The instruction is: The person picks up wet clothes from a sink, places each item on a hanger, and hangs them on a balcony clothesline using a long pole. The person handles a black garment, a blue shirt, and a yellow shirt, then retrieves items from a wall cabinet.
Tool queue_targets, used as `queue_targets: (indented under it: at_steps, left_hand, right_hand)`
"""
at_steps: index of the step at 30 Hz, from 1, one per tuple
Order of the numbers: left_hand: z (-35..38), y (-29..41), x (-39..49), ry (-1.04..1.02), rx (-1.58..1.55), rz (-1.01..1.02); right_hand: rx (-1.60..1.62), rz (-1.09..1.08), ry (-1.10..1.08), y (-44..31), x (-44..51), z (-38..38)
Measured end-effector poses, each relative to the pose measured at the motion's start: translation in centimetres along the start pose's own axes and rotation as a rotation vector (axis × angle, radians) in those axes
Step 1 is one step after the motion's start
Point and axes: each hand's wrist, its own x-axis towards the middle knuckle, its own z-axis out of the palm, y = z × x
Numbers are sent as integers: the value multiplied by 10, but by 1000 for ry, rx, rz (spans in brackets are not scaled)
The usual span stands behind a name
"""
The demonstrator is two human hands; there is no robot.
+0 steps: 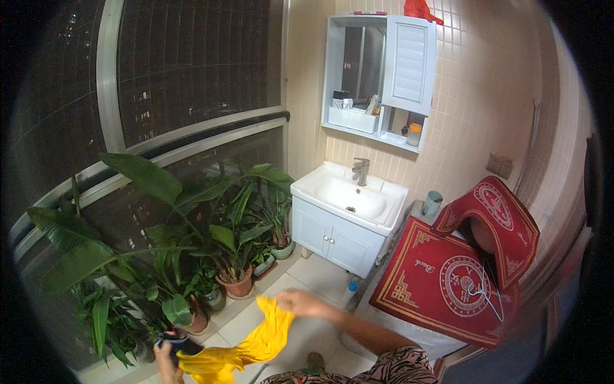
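Observation:
A yellow cloth garment [259,343] stretches between my two hands, low in the view and above the tiled floor. Its upper corner is pinched in the fingers of my right hand [301,303]. At the lower left, my left hand [165,357] is beside the garment's other end; a dark item [184,344] shows next to its fingers, and whether it is held or stands behind cannot be told. The fingers of my left hand are partly hidden, but the yellow fabric appears gathered at them.
Potted plants [235,283] line the window on the left. Ahead stand a white washbasin [352,197] on a cabinet and a wall mirror cabinet [407,62]. Red mats [422,273] with a pale wire hanger [489,300] cover a surface at right, near a cup [432,203]. A blue-capped bottle [351,293] stands low.

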Motion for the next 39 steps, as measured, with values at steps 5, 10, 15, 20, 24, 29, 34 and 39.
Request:
queue_targets:
  at_steps: [5, 10, 15, 20, 24, 29, 34, 39]
  left_hand:
    - [78, -2, -25, -315, 359, 211]
    - [106, -15, -39, -406, 497, 293]
    - [121, 13, -47, -443, 615, 358]
    - [141, 16, -58, -678, 614, 375]
    - [156, 12, -78, -665, 635, 252]
    - [173, -9, -98, -628, 741, 443]
    - [189, -31, -120, -770, 780, 485]
    - [193, -34, -124, -1074, 764, 426]
  right_hand:
    - [796, -56, -339, -64, -25, 90]
    - [637, -218, 28, -114, -28, 104]
    - [573, -255, 207, -101, -37, 65]
    - [657, -421, 16, -76, -39, 49]
    - [450, -454, -15, -67, -45, 34]
    - [-7, -279, 342, -80, -67, 7]
    - [455, -159, 520, -51, -71, 24]
    - [1358, 10, 435, 6, -59, 36]
